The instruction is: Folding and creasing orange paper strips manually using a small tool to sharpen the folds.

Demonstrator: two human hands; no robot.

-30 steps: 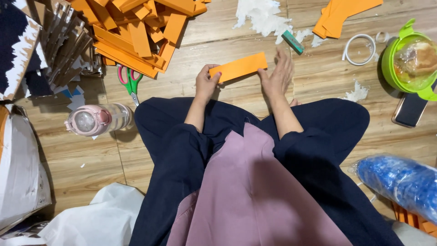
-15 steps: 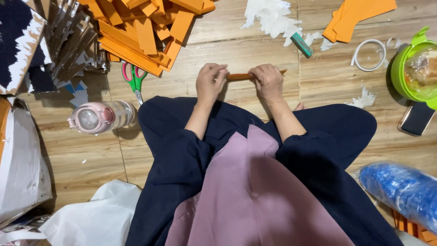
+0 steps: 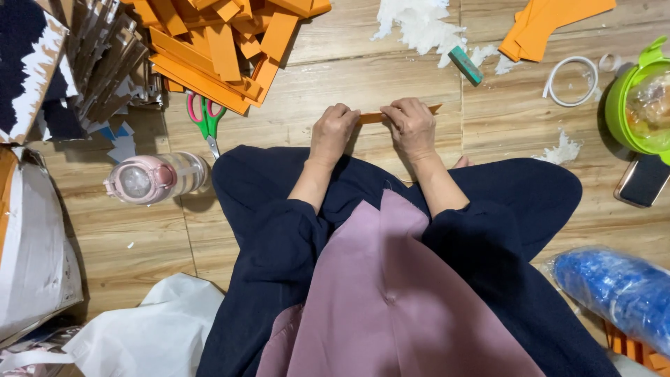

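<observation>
I sit cross-legged on a wooden floor. My left hand (image 3: 332,132) and my right hand (image 3: 413,128) both grip a narrow folded orange paper strip (image 3: 373,117), pressed down on the floor in front of my knees. Only the strip's middle and its right tip show between and beside my fingers. A heap of folded orange strips (image 3: 223,42) lies at the upper left, and flat orange sheets (image 3: 551,24) lie at the upper right.
Scissors with pink and green handles (image 3: 204,119) lie left of my hands. A pink-capped bottle (image 3: 155,178) lies on its side. A tape ring (image 3: 571,80), green container (image 3: 638,98), phone (image 3: 642,180), teal block (image 3: 465,65), white scraps (image 3: 419,24), blue bag (image 3: 618,290) are around.
The flat orange sheet has been folded into a narrow strip. Both hands closed over it and pressed it down on the floor.
</observation>
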